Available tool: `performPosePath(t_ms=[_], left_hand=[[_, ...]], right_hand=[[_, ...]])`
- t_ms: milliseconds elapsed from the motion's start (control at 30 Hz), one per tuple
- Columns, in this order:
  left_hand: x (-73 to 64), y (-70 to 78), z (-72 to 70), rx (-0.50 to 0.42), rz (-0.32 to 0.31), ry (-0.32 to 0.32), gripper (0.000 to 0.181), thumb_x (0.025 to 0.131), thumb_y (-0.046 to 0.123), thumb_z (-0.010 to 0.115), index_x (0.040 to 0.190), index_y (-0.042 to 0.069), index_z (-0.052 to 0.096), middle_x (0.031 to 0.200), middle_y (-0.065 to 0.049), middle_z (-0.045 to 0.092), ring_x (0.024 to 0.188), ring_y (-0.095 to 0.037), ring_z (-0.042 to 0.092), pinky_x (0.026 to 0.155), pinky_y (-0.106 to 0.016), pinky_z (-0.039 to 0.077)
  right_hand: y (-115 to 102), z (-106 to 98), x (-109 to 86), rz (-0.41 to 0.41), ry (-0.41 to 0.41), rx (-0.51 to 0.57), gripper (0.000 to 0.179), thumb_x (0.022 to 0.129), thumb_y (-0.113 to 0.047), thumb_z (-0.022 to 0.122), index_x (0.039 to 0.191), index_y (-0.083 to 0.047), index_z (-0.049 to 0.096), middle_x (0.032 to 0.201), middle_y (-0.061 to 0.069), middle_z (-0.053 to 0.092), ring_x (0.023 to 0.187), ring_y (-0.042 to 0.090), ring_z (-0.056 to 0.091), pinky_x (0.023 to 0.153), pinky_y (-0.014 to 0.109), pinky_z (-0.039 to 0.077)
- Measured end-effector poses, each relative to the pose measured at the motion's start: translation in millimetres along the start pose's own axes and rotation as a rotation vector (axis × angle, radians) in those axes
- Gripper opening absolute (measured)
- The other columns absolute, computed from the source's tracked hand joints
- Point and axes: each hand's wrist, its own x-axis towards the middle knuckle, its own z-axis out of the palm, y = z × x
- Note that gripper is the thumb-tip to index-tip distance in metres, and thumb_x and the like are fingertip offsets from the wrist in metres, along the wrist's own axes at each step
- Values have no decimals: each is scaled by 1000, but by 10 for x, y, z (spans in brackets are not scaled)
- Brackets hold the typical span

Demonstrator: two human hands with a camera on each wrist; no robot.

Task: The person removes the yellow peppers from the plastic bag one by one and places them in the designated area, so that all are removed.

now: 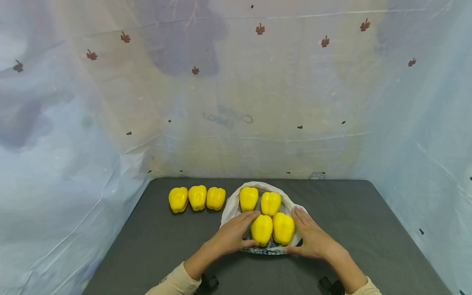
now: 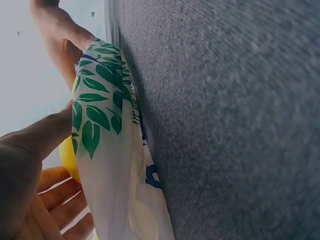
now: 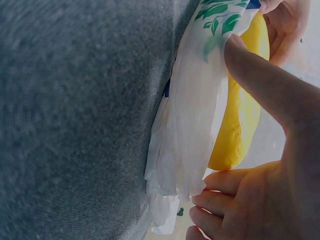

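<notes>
A white plastic bag (image 1: 230, 209) with green leaf print lies on the dark table, its mouth spread wide around several yellow bell peppers (image 1: 271, 204). On the bag's left side my left hand (image 1: 232, 234) has its fingers extended toward a near pepper (image 1: 261, 230), thumb at the near rim. My right hand (image 1: 317, 239) rests along the right rim, fingers straight, thumb near the front edge. In the right wrist view that thumb touches the bag (image 3: 192, 120) beside a yellow pepper (image 3: 240, 125). The left wrist view shows the bag's printed side (image 2: 97, 105), which hides the left thumb's tip.
Three more yellow bell peppers (image 1: 197, 198) stand in a row left of the bag. The grey table (image 1: 343, 213) ends at a pale curtain (image 1: 236, 102) behind and on both sides.
</notes>
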Motion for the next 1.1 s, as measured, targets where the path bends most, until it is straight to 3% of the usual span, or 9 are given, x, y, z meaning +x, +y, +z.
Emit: performPosePath(t_ms=[433,600,1100], left_hand=[[-3,-2,19,25,17,14,95,95,47,82,169,15,33,168,-6,43,148,-24,51,118,-44,49],[-15,1,10,-8,-11,8,94,95,48,83,169,19,33,168,-1,43,147,-21,52,116,-43,51],[-149,-37,-164,-64,-66,39,94,94,50,83,169,19,34,168,0,43,149,-22,50,113,-45,53]], right_hand=[[-3,10,7,6,-2,-9,129,84,-67,83,166,11,20,174,30,16,162,49,16,129,66,18],[5,17,10,6,-4,-14,130,84,-68,83,166,11,20,175,30,16,162,49,16,130,66,18],[-11,0,6,15,-10,-7,130,84,-67,84,166,11,20,175,30,16,162,49,16,129,66,18]])
